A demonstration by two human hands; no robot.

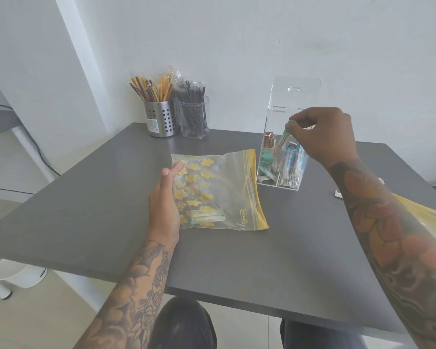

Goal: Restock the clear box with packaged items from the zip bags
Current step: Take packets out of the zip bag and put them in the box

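A clear acrylic box (269, 127) stands on the grey table (86, 210) with its lid tipped up; it holds several small packets in compartments. My right hand (322, 134) is over the box's open top, fingers pinched on a small green-ended packet (286, 136) that angles down into the box. A clear zip bag (227, 177) with yellow flower print and a yellow zip strip lies flat at the table's middle, with a few green-and-white packets (207, 216) inside near its front edge. My left hand (165, 195) rests flat along the bag's left side, fingers apart.
At the back stand a perforated metal cup (159, 119) of wrapped yellow and brown sticks and a clear cup (195, 122) of dark sticks. A second yellow-edged bag (428, 212) lies under my right forearm. A small white packet (338, 194) lies on the table to the right.
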